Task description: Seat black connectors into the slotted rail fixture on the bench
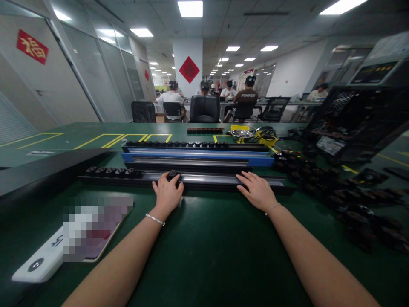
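My left hand (168, 192) is at the front black rail (211, 178), its fingers bent around a small black part (173, 173) that sits on the rail's bright metal strip. The part shows between two fingertips; the exact contact is partly hidden. Farther right, my right hand (258, 192) lies with fingers stretched and apart on the same rail, holding nothing. Several similar black parts (109, 170) stand in a row at the rail's left end. Just behind lies a blue-edged rail (260, 160), and beyond it another rail carries a row of black parts (179, 144).
A phone (108, 238) and a white device (41, 260) lie at the left. Black parts (335, 187) are heaped at the right, near an open black case (361, 119). A metal bowl (242, 134) and yellow tray stand behind the rails. People sit at far desks.
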`<act>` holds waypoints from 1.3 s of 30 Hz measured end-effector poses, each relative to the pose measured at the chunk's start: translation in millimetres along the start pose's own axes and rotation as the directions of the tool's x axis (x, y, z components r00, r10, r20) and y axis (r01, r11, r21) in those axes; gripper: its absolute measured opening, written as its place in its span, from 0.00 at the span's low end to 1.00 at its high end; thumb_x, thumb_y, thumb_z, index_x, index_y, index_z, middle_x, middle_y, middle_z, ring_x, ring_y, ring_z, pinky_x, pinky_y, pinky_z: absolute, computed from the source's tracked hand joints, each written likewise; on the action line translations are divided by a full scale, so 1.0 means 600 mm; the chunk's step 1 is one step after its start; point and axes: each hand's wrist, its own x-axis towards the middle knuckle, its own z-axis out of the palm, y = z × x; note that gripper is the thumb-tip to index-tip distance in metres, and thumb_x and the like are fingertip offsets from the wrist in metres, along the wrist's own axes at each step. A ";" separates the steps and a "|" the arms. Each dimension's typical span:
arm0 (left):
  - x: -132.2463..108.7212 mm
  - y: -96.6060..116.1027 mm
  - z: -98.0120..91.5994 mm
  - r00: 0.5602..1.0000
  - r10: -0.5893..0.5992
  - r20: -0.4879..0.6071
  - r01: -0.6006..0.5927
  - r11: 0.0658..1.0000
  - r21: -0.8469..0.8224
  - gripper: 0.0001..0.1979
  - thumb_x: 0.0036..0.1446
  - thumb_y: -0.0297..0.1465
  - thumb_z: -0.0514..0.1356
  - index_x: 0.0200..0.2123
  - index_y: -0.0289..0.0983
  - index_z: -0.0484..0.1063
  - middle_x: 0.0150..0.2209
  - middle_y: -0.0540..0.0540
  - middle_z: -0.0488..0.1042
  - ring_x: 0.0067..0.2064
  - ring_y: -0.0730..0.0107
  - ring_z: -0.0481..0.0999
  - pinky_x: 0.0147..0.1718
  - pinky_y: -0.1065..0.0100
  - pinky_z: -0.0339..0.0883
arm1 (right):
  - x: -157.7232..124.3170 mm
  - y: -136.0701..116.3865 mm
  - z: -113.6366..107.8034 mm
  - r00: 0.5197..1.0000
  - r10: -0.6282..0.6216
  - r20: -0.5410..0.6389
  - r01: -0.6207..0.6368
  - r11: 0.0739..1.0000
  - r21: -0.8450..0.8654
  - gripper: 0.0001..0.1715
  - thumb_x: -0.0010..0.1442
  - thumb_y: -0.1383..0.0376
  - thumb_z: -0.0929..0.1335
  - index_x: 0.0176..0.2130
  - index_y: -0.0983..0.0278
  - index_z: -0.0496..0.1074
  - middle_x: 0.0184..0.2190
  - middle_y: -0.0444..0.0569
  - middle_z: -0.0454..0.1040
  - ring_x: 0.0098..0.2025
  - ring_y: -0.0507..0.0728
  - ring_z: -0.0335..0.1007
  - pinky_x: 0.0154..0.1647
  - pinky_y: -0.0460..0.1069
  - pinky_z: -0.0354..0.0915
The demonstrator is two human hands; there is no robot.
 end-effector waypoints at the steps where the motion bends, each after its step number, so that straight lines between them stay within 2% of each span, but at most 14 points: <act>1: 0.000 0.000 0.000 1.000 0.001 0.003 -0.001 1.000 0.000 0.20 0.57 0.37 0.52 0.52 0.44 0.71 0.58 0.37 0.60 0.62 0.53 0.57 0.60 0.39 0.42 | 0.000 0.000 0.000 1.000 0.000 0.001 0.000 1.000 0.001 0.31 0.64 0.50 0.53 0.59 0.57 0.64 0.61 0.49 0.62 0.62 0.62 0.54 0.56 0.59 0.57; 39: -0.003 0.002 0.005 0.999 0.034 0.003 -0.034 0.999 0.007 0.21 0.56 0.38 0.53 0.52 0.43 0.71 0.58 0.35 0.59 0.62 0.49 0.58 0.58 0.36 0.43 | 0.000 0.003 0.005 1.000 -0.001 -0.010 0.001 1.000 0.004 0.30 0.64 0.50 0.54 0.59 0.56 0.64 0.61 0.49 0.62 0.62 0.62 0.54 0.56 0.59 0.57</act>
